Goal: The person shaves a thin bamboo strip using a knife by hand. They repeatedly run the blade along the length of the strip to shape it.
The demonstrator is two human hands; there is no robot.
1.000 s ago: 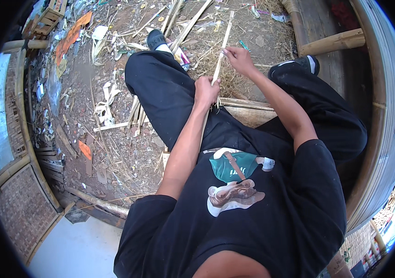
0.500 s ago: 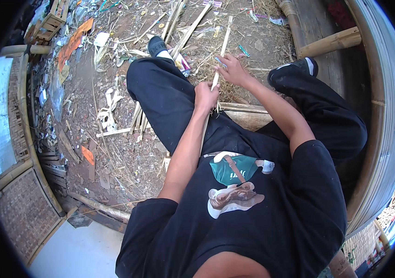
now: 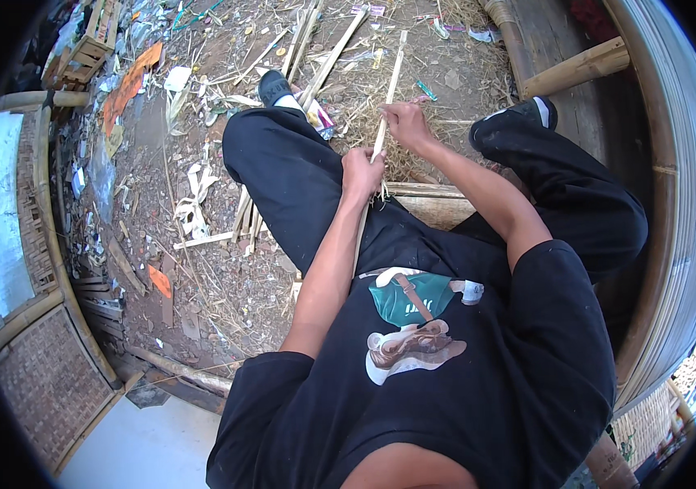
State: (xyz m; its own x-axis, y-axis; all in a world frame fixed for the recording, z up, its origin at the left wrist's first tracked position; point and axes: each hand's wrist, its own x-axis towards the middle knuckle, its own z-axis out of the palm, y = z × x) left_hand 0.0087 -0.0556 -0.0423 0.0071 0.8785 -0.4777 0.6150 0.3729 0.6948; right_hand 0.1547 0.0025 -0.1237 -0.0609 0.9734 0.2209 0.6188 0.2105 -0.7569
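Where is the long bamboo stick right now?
In the head view, the long bamboo stick is upper middle, between the knees, with the left hand low on it and the right hand higher.

A seated worker's two black-trousered legs [image 3: 299, 179] fence in the littered ground [image 3: 201, 269], leaving a narrow open gap between the knees; a bamboo pole [image 3: 576, 69] and curved woven wall [image 3: 674, 204] close off the right side.
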